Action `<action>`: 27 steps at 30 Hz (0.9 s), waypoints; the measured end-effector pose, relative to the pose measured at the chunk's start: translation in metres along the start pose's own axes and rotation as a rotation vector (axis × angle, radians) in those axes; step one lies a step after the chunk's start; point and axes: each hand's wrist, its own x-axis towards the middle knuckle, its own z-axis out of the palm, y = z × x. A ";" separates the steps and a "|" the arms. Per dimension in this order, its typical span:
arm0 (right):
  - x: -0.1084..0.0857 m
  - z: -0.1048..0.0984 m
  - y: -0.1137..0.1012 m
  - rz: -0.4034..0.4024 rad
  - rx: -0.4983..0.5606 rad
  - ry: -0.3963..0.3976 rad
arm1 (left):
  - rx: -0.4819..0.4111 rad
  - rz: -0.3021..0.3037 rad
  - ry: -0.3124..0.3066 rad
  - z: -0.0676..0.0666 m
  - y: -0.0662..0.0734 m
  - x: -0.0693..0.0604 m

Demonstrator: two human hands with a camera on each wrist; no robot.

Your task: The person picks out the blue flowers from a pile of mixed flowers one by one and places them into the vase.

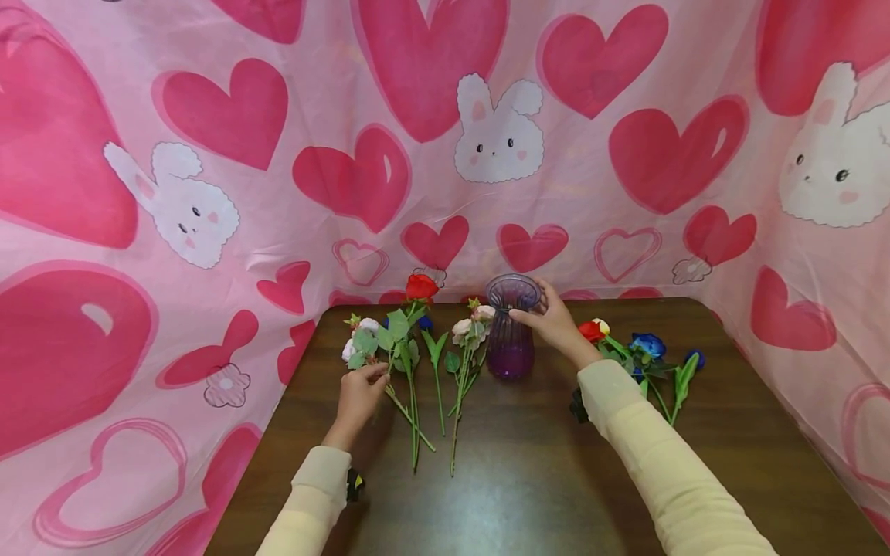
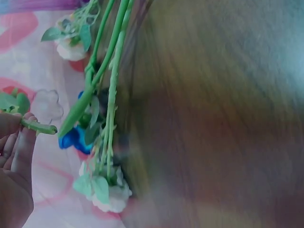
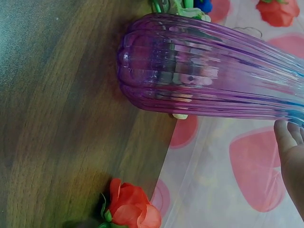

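Note:
My left hand (image 1: 358, 398) pinches the thorny green stem of a red rose (image 1: 421, 287) between thumb and fingers. In the left wrist view, the cut end of that stem (image 2: 42, 127) sticks out past the fingertips. A ribbed purple glass vase (image 1: 511, 359) stands upright on the table, right of the middle. The right hand (image 1: 559, 324) holds it near its neck, thumb in front and fingers at the rim's right side. The right wrist view shows the vase body (image 3: 166, 66) sideways, with fingers touching near the neck.
On the brown table (image 1: 528, 479), pale roses (image 1: 365, 332), a green bud stem (image 1: 436, 363) and pinkish roses (image 1: 471, 328) lie left of the vase. To its right are a blue rose (image 1: 648, 345), a red rose (image 1: 592, 331) and a blue tulip (image 1: 684, 374). A heart-print cloth (image 1: 431, 201) hangs behind.

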 end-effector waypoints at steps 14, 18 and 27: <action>0.000 0.000 0.000 0.002 -0.003 0.005 | 0.013 -0.007 0.270 -0.034 -0.025 -0.007; -0.001 0.000 -0.001 0.000 0.007 0.003 | 0.052 -0.052 0.327 -0.039 -0.033 -0.012; 0.000 0.000 -0.001 -0.001 0.027 0.001 | 0.120 -0.226 0.340 -0.039 -0.050 -0.025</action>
